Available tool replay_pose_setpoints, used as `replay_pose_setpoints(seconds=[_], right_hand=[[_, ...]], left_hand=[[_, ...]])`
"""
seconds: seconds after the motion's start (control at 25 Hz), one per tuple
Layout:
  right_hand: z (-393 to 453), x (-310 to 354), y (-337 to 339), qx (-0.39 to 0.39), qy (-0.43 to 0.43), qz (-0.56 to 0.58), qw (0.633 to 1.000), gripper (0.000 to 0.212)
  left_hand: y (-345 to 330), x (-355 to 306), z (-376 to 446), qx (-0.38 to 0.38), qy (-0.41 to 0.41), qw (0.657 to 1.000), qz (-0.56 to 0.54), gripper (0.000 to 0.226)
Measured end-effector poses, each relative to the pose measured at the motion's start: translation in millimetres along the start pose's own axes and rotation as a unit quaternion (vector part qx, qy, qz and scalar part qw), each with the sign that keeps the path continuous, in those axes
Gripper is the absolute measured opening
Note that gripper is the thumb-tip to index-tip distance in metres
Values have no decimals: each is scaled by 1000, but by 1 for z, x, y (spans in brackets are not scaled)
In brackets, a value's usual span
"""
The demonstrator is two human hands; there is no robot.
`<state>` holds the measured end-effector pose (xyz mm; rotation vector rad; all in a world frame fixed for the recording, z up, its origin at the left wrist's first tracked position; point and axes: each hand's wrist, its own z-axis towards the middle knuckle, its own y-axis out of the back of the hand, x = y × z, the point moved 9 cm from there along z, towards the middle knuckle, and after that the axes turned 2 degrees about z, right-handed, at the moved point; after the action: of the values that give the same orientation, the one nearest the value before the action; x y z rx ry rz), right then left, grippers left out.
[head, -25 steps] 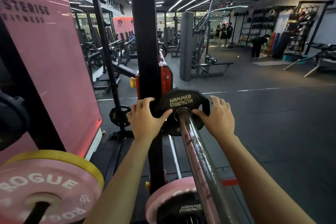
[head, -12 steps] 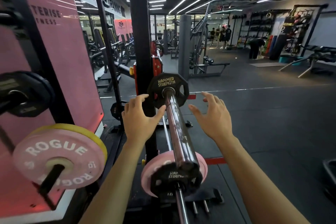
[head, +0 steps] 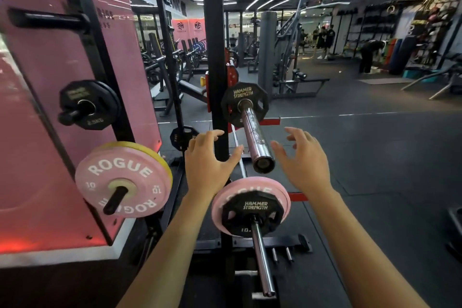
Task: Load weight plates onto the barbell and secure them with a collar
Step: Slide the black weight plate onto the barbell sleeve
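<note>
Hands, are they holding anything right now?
No. The left hand and right hand are open and empty, either side of the barbell sleeve, not touching it.

A black plate sits far up the barbell sleeve. Both hands, left and right, hover spread and empty beside its end.

Pink, black and chrome in front of you

Your sleeve is chrome; its plate black with yellow lettering. Your Rogue plate is pink, white-lettered, backed by a yellow one.
</note>
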<state>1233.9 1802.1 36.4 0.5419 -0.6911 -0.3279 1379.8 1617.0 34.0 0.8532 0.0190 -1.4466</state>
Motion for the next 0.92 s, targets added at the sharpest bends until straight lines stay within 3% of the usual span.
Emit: replay_pose_setpoints(seconds=[0.28, 0.68, 0.92], right_hand=[[-50, 97, -22, 0, 12, 27, 1000, 50], [-116, 355, -179, 100, 113, 126, 980, 51], [-108, 414, -250, 112, 132, 127, 977, 47]], left_hand=[[96, 42, -23, -19, -1, 1000, 22, 52], [351, 254, -81, -87, 121, 975, 164, 49], [380, 323, -65, -95, 145, 971, 167, 52]])
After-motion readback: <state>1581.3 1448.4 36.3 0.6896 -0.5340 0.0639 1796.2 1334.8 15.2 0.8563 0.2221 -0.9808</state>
